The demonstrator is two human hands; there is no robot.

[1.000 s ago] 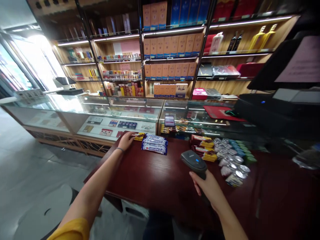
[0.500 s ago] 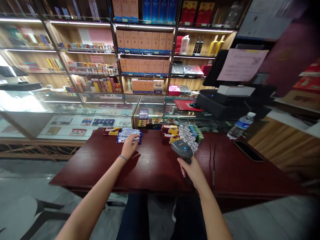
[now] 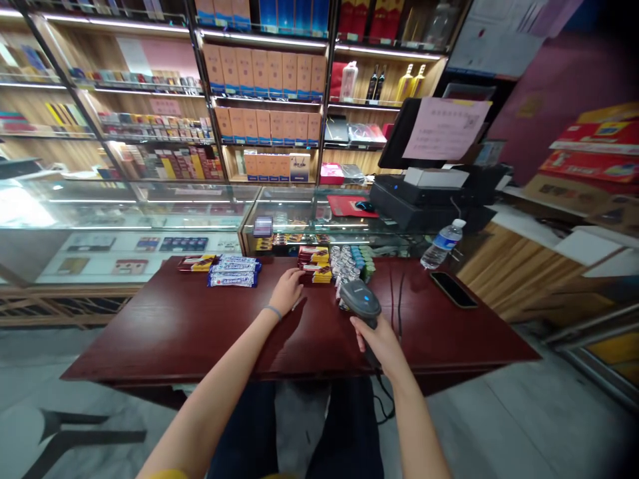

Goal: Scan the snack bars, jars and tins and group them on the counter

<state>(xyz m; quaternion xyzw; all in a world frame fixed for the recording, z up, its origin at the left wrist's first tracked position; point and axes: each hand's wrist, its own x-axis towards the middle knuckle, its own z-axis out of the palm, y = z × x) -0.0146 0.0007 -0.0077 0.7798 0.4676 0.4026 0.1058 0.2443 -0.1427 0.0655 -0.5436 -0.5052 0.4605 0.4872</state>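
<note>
My right hand is wrapped round the handle of a dark grey barcode scanner, its blue light showing on top. The scanner's head covers the near end of a group of silvery-wrapped rolls. My left hand reaches forward with fingers stretched out, at the left edge of the red and yellow snack packs. Whether the fingertips touch those packs I cannot tell. Left of that hand lie blue and white snack packs, with more red and yellow packs beyond them.
Everything lies on a dark red wooden table. Farther right are a water bottle and a phone. Behind stand a glass counter and a monitor. The scanner's cable hangs by my legs.
My left hand has moved right, from the blue and white packs to the red and yellow packs. My right hand still grips the scanner. The view has turned slightly right.
</note>
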